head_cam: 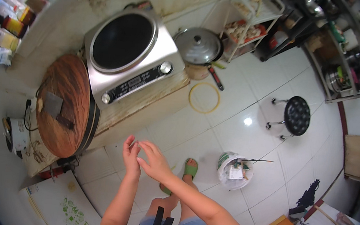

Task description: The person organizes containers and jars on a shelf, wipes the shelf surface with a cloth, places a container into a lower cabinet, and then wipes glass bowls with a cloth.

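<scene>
My left hand [132,156] and my right hand [154,162] meet in front of my body, above the tiled floor, fingers partly spread. Nothing can be made out in either hand. Left of them, a cleaver [54,106] with a dark handle lies on a round wooden chopping board [67,87], beside a small pale piece that I cannot identify. Beyond the hands, a steel induction cooker [102,83] with a round black cooking surface and two knobs stands on a worn counter.
A lidded pan [197,44] sits right of the cooker, near a wire-shelf trolley [247,15]. On the floor are a yellow ring [204,98], a black wheeled stool [297,116] and a lined waste bin [226,175]. A white appliance [52,198] with green prints stands at lower left.
</scene>
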Demonstrator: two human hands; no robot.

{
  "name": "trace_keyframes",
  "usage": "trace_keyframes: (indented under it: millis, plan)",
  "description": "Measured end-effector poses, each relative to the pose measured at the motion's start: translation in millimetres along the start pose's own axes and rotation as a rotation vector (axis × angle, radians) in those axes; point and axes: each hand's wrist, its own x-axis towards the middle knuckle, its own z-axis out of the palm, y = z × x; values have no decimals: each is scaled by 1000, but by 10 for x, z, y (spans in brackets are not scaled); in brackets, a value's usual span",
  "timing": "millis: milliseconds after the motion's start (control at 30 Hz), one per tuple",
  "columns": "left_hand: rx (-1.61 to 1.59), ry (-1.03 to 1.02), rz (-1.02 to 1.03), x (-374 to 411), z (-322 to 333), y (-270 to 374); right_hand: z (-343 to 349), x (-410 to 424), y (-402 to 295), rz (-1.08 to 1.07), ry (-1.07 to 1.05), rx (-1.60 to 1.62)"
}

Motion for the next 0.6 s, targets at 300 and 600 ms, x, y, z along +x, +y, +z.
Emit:
trace_keyframes:
  millis: [300,600]
  plan:
    - [-85,-320,-34,-542,1383,937,-1272,-53,-811,0,112,-67]
    - [9,-679,41,-59,2191,1862,-1983,547,-1313,9,255,-118]
